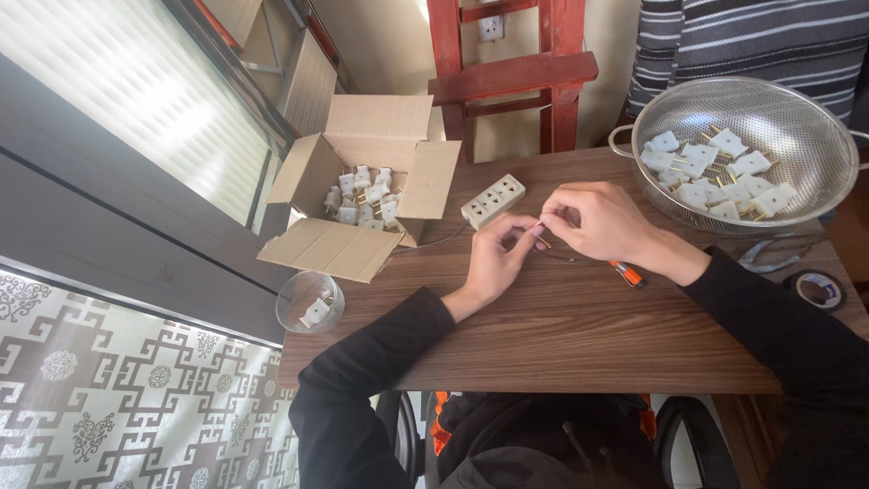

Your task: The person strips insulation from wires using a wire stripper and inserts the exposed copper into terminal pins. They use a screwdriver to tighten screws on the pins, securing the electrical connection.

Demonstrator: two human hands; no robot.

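Hands meet mid-table: left hand (pixel 496 256) and right hand (pixel 593 222) pinch a small thin metal piece (pixel 541 230) between fingertips, fingers closed on it. Judged light, stiff, easily dropped; best gripped by its ends. Beyond lie a white socket strip (pixel 493 200), cardboard box (pixel 362 186) and steel colander (pixel 751 149) of white plugs.

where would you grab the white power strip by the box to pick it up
Grip the white power strip across its two long sides, coming from above. It lies flat, sockets up, slanted, with its sides free; its cord leaves the end near the cardboard box, so avoid that end.
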